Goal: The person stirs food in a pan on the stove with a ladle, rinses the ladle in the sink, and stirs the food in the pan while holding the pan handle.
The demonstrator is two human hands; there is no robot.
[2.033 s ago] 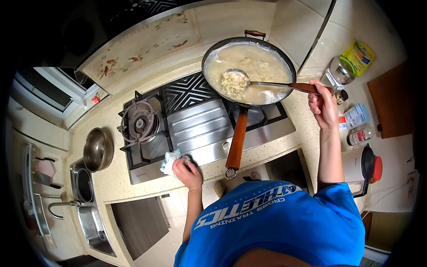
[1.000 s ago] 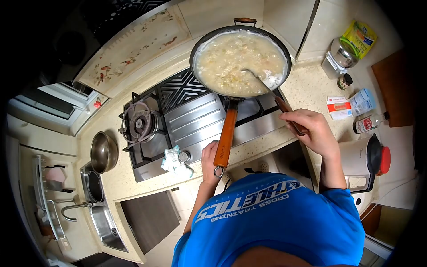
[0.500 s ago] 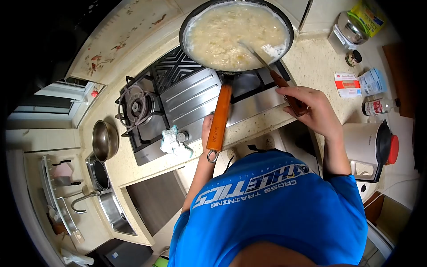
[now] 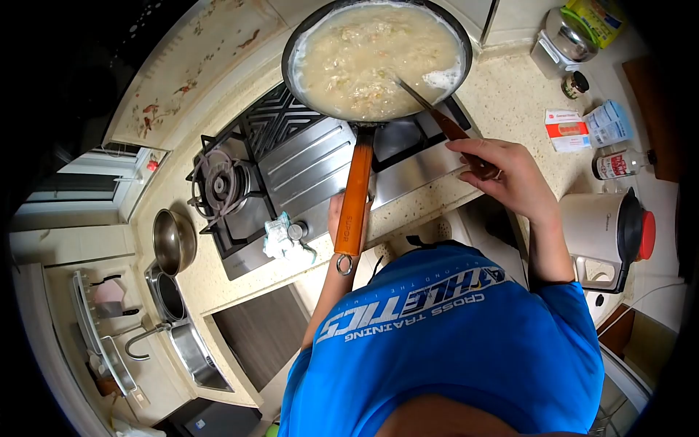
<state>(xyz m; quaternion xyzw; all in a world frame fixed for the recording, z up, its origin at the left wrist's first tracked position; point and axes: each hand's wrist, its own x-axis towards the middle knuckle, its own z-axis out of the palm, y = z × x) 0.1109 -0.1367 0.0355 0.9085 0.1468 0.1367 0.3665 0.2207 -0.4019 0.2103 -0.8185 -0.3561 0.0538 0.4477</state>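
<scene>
Wok (image 4: 287, 60) at twelve o'clock, holding pale, lumpy soup (image 4: 371, 62), handle (image 4: 355, 200) marked "SUPOR", right hand (image 4: 513, 178) at two o'clock gripping dipped ladle (image 4: 450, 127), left hand (image 4: 336, 215) partly hidden behind handle, grip indeterminable, shirt (image 4: 444, 342) lettered "CROSS TRAINING".

- The ladle (image 4: 450, 127) in my right hand (image 4: 513, 175) has a smooth, brown wooden handle and a grey metal shaft.
- My pan (image 4: 288, 73) looks like dark metal; its long grip (image 4: 355, 197) is orange-brown wood, glossy, blackened at the pan end, with a shiny metal ring (image 4: 344, 264).
- The hob (image 4: 306, 162) before me is satiny steel, pressed into smooth ridges; its grate (image 4: 218, 251) is black and matt.
- I see crumpled, soft cloth in the rag (image 4: 282, 240).
- The counter (image 4: 502, 87) is speckled, stone-like, with a dull sheen.
- The bowl (image 4: 173, 244) and sink (image 4: 200, 357) are polished metal.
- My shirt (image 4: 437, 349) is blue cloth with smooth printed lettering.
</scene>
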